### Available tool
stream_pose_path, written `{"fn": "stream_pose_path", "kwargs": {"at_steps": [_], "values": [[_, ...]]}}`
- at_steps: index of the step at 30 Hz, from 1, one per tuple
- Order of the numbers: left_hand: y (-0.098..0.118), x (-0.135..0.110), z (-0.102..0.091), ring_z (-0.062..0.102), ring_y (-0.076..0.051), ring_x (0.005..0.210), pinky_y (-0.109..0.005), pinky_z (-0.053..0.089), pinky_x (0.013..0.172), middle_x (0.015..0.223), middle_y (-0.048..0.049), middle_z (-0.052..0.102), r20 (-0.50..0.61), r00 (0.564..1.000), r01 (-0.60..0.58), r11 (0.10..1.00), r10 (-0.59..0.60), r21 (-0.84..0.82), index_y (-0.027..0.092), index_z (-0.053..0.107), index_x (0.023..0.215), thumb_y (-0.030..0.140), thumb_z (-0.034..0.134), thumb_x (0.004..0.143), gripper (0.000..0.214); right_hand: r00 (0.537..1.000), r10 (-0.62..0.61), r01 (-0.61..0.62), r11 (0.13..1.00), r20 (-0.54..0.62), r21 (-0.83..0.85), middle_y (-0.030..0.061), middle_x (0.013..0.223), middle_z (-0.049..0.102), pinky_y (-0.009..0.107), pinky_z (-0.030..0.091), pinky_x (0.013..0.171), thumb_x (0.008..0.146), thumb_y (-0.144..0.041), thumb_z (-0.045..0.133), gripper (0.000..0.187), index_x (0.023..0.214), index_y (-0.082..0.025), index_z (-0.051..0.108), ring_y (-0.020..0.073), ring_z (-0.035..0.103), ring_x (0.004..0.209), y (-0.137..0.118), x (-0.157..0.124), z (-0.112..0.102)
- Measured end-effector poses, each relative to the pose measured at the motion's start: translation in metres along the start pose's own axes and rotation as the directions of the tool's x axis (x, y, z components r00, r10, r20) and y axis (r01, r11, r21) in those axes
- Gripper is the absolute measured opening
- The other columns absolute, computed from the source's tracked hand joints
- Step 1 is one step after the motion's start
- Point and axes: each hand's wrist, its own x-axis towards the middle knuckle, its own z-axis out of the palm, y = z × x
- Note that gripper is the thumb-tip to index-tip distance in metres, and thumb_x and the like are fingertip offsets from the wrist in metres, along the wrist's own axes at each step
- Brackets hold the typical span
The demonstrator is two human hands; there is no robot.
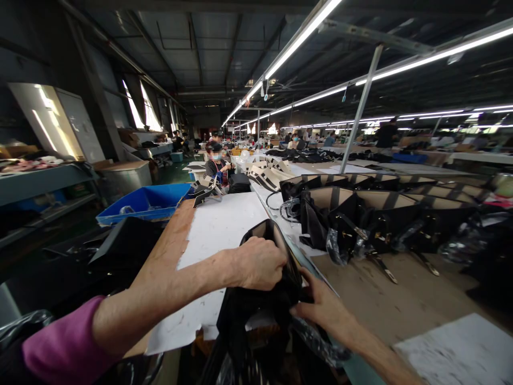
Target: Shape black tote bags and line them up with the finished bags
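A black handbag with a beige lining stands tilted in front of me at the table edge, its mouth facing up. My left hand is closed in a fist over the bag's mouth, at its near rim; its fingertips are hidden. Against the bag's right side, my right hand grips with thumb and fingers on the black material. Clear plastic wrap hangs below my right hand. The lower part of the bag is dark and hard to make out.
Rows of similar black bags stand on the right table. White paper covers part of the wooden table ahead. A blue bin and dark bag pieces are on the left. A person sits further back beside striped pieces.
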Motion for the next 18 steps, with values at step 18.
{"fn": "stream_pose_path", "kwargs": {"at_steps": [18], "values": [[-0.05,0.031,0.045,0.051,-0.026,0.088,-0.039,0.037,0.078,0.089,-0.0126,0.055,-0.332,0.912,0.329,0.911,-0.239,0.247,0.01,0.049,0.091,0.007,0.048,0.065,0.027,0.973,0.086,-0.121,0.981,0.215,0.154,-0.0008,0.077,0.061,0.026,0.043,0.065,0.044,-0.019,0.07,0.084,0.123,-0.017,0.041,0.0161,0.054,0.068,-0.002,-0.008,-0.026]]}}
